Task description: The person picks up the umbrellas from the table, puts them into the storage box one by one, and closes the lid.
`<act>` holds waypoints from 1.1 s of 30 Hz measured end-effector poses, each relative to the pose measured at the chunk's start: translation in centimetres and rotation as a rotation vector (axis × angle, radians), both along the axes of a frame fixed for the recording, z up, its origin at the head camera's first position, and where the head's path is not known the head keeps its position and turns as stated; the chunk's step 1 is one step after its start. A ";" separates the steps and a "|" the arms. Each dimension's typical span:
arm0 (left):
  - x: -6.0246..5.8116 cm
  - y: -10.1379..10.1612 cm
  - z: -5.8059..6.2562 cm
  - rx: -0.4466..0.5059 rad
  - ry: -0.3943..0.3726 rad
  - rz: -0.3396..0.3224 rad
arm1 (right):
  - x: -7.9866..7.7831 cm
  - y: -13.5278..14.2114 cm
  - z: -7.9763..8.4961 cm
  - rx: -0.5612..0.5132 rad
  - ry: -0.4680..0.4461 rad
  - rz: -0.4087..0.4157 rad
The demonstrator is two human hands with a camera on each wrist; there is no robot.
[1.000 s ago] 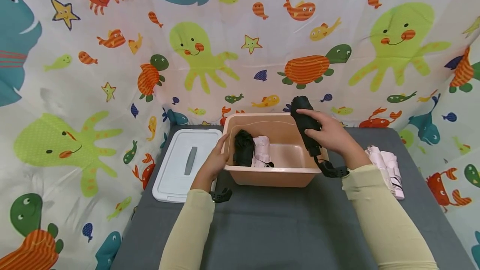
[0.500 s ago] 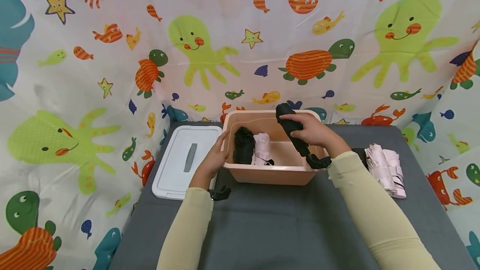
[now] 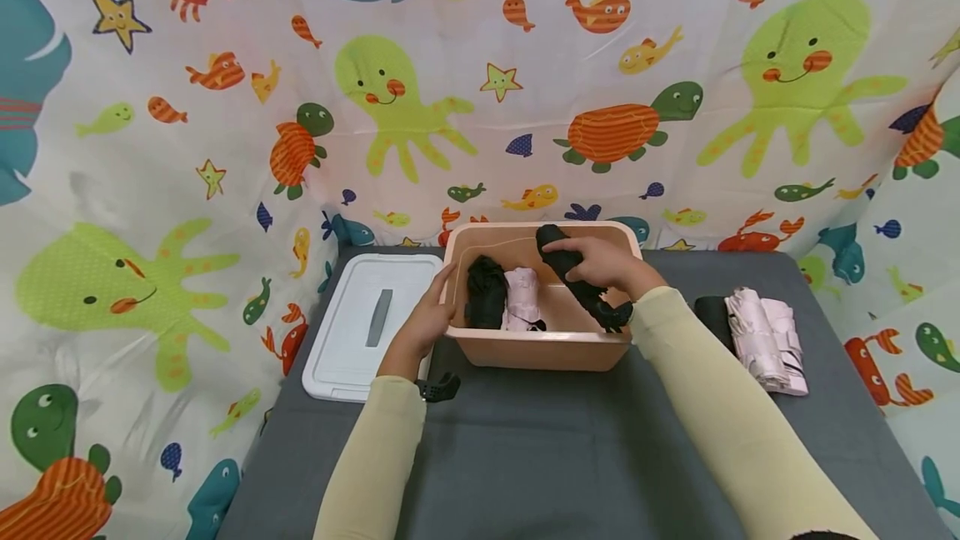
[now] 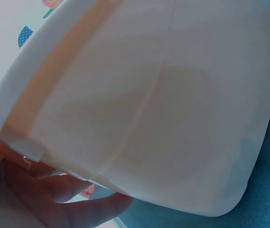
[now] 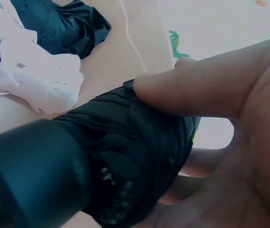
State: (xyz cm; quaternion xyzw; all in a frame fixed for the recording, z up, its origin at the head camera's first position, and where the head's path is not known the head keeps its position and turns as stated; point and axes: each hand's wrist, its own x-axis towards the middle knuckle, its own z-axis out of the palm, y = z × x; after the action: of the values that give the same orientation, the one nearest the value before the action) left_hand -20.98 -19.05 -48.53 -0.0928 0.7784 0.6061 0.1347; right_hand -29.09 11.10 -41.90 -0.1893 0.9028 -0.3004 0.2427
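Note:
In the head view my right hand [image 3: 607,263] grips a folded black umbrella [image 3: 585,294] over the right half of a peach plastic bin [image 3: 540,338]. The umbrella slants, its cloth end up and to the left, its handle end down by the wrist. The right wrist view shows thumb and fingers round its black cloth [image 5: 120,118]. My left hand [image 3: 426,319] holds the bin's left rim, its fingers at the outer wall in the left wrist view. Inside the bin at left, a black folded umbrella [image 3: 486,294] lies beside a pink one [image 3: 522,298].
A white lid [image 3: 348,357] with a grey handle lies left of the bin. On the grey table's right side lie two pink folded umbrellas [image 3: 753,340] and a black item [image 3: 714,319] beside them. A sea-animal printed curtain [image 3: 465,132] stands behind the table.
My right hand has carried the black umbrella left and down, from over the bin's right edge to inside its right half. The left hand has stayed on the rim.

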 end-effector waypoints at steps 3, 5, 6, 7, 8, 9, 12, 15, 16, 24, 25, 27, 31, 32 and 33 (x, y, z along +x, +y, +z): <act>0.0 0.0 0.0 -0.003 0.011 0.011 | -0.2 -0.3 -0.3 0.004 -0.024 0.006; -0.1 0.0 0.0 0.000 0.016 0.011 | -0.4 -0.6 -0.6 0.011 -0.044 0.013; -0.1 0.0 -0.1 0.006 0.015 0.011 | -0.5 -0.7 -0.8 0.011 -0.055 0.023; -0.2 0.0 -0.2 0.013 0.014 0.010 | -0.6 -0.8 -1.0 0.018 -0.065 0.031; -0.2 0.0 -0.3 0.017 0.014 0.009 | -0.7 -0.9 -1.2 0.025 -0.075 0.036; -0.2 -0.1 -0.3 0.021 0.016 0.007 | -0.9 -1.0 -1.4 0.024 -0.094 0.038; -0.2 -0.1 -0.4 0.029 0.014 0.006 | -1.2 -1.2 -2.1 0.040 -0.138 0.053; -0.1 -0.2 -0.4 0.011 0.014 0.007 | -1.4 -1.4 -2.7 0.064 -0.168 0.069; -0.1 -0.2 -0.4 0.009 0.012 0.010 | -1.4 -1.5 -2.8 0.074 -0.167 0.078; -0.2 -0.2 -0.4 -0.003 0.028 0.003 | -1.6 -1.7 -4.3 0.117 -0.211 0.067; -0.2 -0.1 -0.4 0.001 0.027 0.000 | -1.6 -1.7 -4.4 0.129 -0.214 0.066; -0.1 -0.1 -0.3 0.010 0.025 -0.001 | -1.5 -1.8 -4.7 0.149 -0.200 0.076; -0.1 -0.1 -0.2 0.011 0.032 0.006 | -1.6 -2.0 -4.9 0.166 -0.164 0.094; -0.1 -0.1 -0.2 0.006 0.033 0.008 | -1.6 -2.0 -4.9 0.170 -0.161 0.098; -0.1 -0.1 -0.3 0.004 0.033 0.008 | -1.7 -2.1 -5.0 0.176 -0.161 0.099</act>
State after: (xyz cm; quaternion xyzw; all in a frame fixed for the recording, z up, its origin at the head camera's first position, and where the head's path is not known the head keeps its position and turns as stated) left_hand -21.06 -19.11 -48.79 -0.0858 0.7790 0.6096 0.1195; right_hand -30.77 9.01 -46.87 -0.1868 0.8928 -0.2219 0.3447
